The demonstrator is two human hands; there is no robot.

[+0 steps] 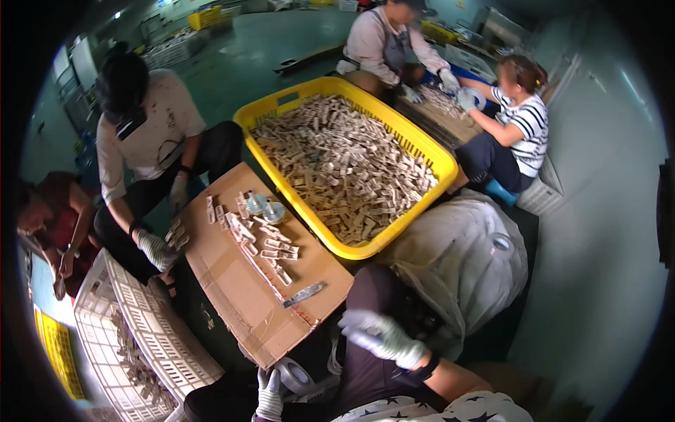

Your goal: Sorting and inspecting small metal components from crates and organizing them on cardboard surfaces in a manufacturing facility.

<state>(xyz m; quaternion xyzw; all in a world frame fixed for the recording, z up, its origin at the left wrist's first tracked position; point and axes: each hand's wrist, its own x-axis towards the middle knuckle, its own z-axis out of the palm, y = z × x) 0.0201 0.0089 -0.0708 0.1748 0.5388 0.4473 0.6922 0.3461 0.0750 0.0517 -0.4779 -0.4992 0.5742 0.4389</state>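
Observation:
My right hand (383,339), in a striped white glove, is raised above my dark-clad thigh, to the right of the cardboard (242,309). Its fingers reach left, apart and slightly blurred, with nothing visible in them. At the lower edge my left hand (269,399), gloved too, points its fingers upward by the cardboard's near corner; they look apart. A roll of tape (295,373) is beside it. Several small flat pale pieces (280,247) lie scattered on the cardboard, with two clear round rolls (266,208) and a flat grey tool like a cutter (303,295).
A yellow crate (349,252) heaped with similar pieces stands beyond the cardboard. A white plastic sack (457,267) bulges at right. Left stands a white slatted crate (151,316). A gloved person (151,133) handles pieces opposite; other people sit farther off.

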